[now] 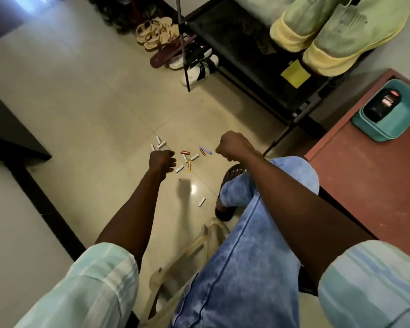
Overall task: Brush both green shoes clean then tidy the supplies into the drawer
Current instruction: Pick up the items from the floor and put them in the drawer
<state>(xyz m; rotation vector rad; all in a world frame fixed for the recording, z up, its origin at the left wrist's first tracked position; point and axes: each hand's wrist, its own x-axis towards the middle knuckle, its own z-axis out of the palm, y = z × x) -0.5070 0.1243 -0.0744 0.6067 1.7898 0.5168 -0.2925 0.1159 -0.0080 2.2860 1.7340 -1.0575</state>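
Nearest, a blue-denim knee (242,245) sits over a beige plastic stool (187,254). Both arms extend above the cream tiled floor (81,114). The left hand (162,160) and right hand (232,146) are curled; contents cannot be determined. Small cylindrical batteries (185,157) lie scattered between them. Farther, the pale-green knit shoes (341,31) rest side by side on a black rack (251,67) (upper shelf).

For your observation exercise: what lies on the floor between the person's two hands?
In the head view, scattered batteries lie on the tiled floor between the left hand and the right hand: mostly white, one orange, one yellow, one blue.
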